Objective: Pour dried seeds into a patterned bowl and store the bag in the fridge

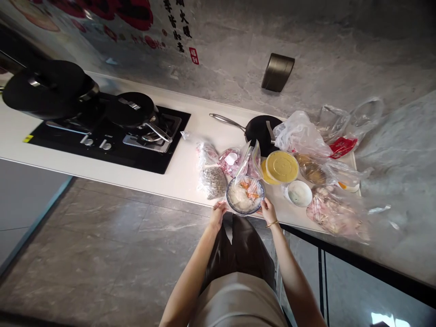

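Observation:
A blue-rimmed bowl [235, 198] sits at the counter's front edge, with pale, whitish food and orange-red pieces inside. Clear plastic wrap [252, 187] glints over its top. Just left of the rim, my left hand [218, 213] has its fingers pinched together at the edge of the wrap. On the opposite side, my right hand [268, 211], with a bracelet at the wrist, is closed at the wrap's edge against the bowl's right rim. Its fingertips are partly hidden. Behind the bowl stand zip bags of reddish meat [231, 161]; a bag of grey, grainy food [212, 181] lies to the left.
Yellow-lidded tubs [282, 166], a small white bowl [299, 193] and a large bag of pale pink meat [335, 213] crowd the right. A lidded black pan [260, 129] and a white plastic bag [303, 134] lie behind. Lidded pots [131, 109] stand on the gas stove [150, 159] at left.

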